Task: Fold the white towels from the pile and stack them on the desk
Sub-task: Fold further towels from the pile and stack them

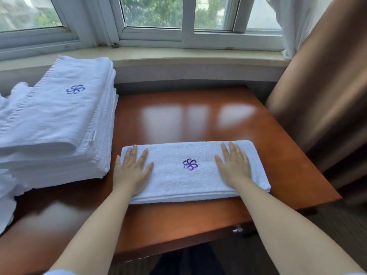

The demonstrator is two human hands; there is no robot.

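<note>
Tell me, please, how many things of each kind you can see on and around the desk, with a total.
Folded towel under the hands: 1
Stack of white towels, layers too close to count: 1
Hands, left hand and right hand, flat on the towel: 2
Desk: 1
Brown curtain: 1
Total: 6

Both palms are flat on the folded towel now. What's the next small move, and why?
Probably lift the folded towel onto the stack at the desk's left. It already lies as a neat strip, emblem up, with the left hand and right hand pressing flat on its ends, so smoothing looks done.
</note>
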